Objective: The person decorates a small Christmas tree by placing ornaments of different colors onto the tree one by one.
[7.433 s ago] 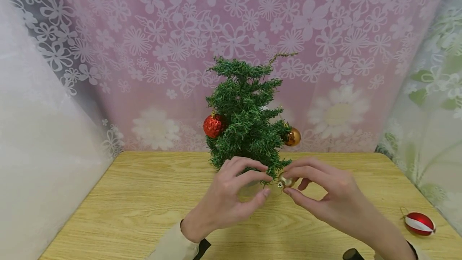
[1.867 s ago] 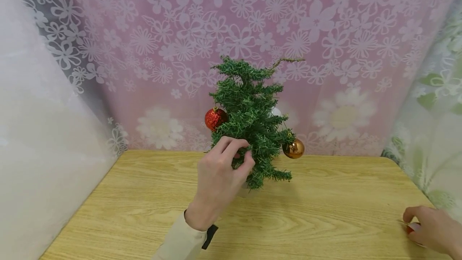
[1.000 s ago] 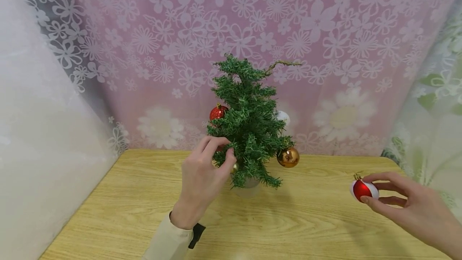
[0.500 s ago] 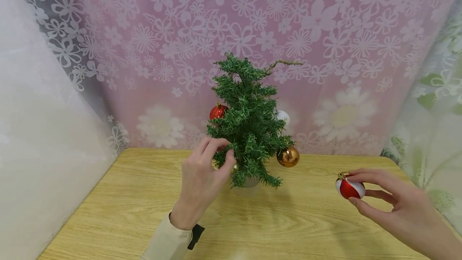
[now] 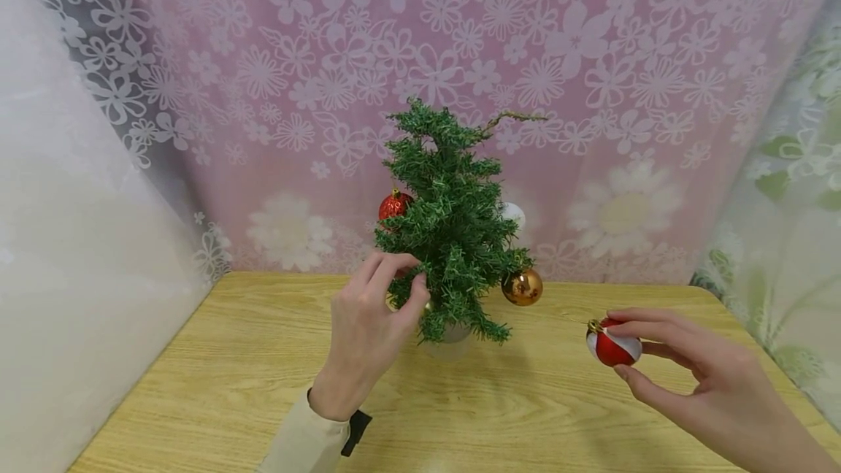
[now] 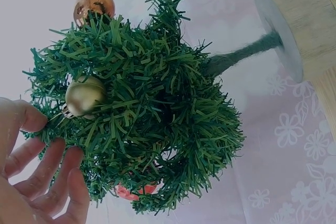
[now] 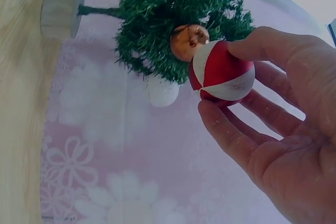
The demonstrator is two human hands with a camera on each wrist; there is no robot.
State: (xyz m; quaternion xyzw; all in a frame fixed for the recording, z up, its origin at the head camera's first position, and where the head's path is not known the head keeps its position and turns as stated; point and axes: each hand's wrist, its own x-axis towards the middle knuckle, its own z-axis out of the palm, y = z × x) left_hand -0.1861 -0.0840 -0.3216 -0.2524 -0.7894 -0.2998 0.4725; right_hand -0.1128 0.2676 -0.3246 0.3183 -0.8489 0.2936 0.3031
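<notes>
A small artificial Christmas tree (image 5: pixel 453 217) stands on the table. My left hand (image 5: pixel 374 320) pinches a branch on its left side with thumb and fingertips. Beside those fingertips a matte gold bauble (image 6: pixel 85 98) hangs by its cap; in the head view it is mostly hidden behind the hand. My right hand (image 5: pixel 696 371) holds a red and white striped bauble (image 5: pixel 614 345) between thumb and fingers, to the right of the tree and above the table. The bauble's gold cap (image 5: pixel 594 326) points left, with a thin loop trailing from it.
On the tree hang a red bauble (image 5: pixel 396 206) at left, a shiny copper bauble (image 5: pixel 523 287) at lower right and a white bauble (image 5: pixel 512 216) behind. The tree's round base (image 6: pixel 299 27) rests on the wooden table (image 5: pixel 263 356). A flowered curtain (image 5: pixel 315 93) closes off the back.
My right hand has picked the striped bauble up from the table's right side and carried it left toward the tree. Earlier both hands were at the gold bauble; my left hand now stays at the tree.
</notes>
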